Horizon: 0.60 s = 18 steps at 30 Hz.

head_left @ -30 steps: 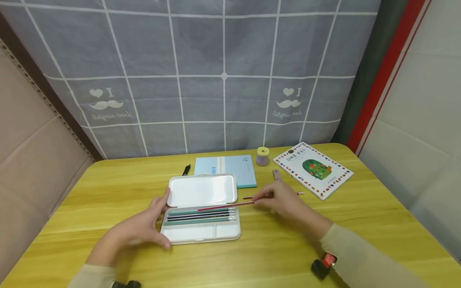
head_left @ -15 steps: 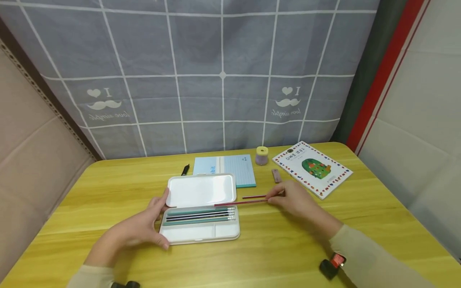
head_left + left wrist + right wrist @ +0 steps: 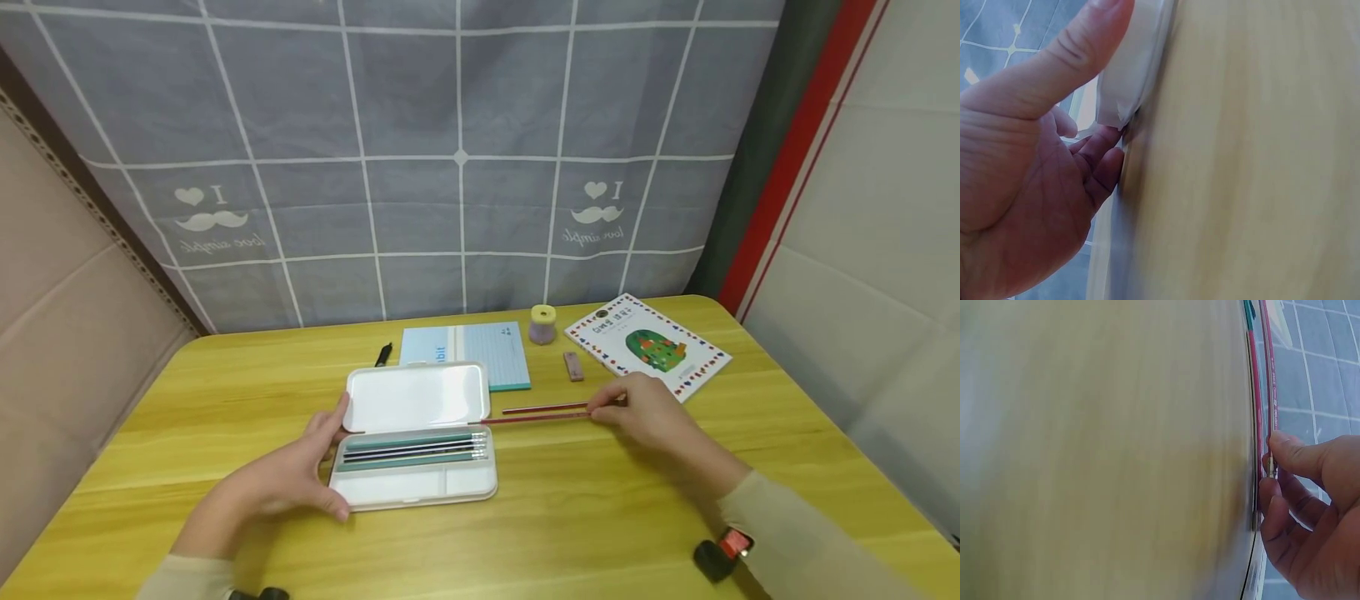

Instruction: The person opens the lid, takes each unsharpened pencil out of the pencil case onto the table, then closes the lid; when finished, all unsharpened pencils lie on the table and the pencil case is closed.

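Observation:
In the head view my left hand [image 3: 288, 479] holds the left end of an open white pencil case [image 3: 416, 397], thumb at the base's front corner and fingers by the lid. The left wrist view has the fingertips against the end of the case [image 3: 1125, 69]. Several green and dark pencils [image 3: 412, 450] lie in its rear compartment. Thumb and fingers of my right hand [image 3: 645, 412] pinch a red pencil [image 3: 536, 418] near its metal end [image 3: 1271, 465]. Its far tip reaches the case's hinge corner. Just behind it, a second red pencil [image 3: 543, 408] lies on the table.
Behind the case lies a light blue notebook [image 3: 506, 346], with a black pen [image 3: 383, 354] to its left. A pinkish eraser [image 3: 573, 367], a small yellow-topped purple pot [image 3: 542, 323] and a white picture-covered book [image 3: 622, 333] lie farther right. Grey checked cloth hangs behind the table [image 3: 525, 525].
My right hand has moved to the right with the red pencil, drawing it away from above the case. The eraser, earlier partly hidden by that hand, now shows fully. My left hand has stayed put.

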{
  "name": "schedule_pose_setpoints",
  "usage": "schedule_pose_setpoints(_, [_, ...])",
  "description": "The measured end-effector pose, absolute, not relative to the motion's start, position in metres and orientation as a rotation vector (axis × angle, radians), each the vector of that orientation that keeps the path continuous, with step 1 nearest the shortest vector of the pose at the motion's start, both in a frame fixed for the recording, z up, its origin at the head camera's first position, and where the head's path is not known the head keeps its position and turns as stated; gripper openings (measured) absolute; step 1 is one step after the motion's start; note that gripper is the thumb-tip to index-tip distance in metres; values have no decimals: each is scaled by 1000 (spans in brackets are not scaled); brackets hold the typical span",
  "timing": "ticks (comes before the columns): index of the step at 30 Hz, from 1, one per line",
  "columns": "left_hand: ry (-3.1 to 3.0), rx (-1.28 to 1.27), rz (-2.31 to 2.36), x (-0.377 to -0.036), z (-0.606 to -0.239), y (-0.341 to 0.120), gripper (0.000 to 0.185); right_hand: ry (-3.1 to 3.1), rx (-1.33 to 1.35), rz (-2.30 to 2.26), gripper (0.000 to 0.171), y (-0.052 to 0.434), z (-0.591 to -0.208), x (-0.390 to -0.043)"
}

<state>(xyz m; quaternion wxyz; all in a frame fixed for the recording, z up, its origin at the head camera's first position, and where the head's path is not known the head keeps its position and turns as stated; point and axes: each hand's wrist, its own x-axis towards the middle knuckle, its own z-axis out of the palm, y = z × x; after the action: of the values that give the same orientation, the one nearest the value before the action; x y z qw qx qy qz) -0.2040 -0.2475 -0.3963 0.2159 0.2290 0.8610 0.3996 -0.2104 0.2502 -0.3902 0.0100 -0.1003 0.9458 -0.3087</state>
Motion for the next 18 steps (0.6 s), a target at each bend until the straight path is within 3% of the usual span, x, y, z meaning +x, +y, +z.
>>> schedule_pose_setpoints(18, [2360,615,1124,-204,-394,-248,152,3025,-283,-755,6,266,-387,-209])
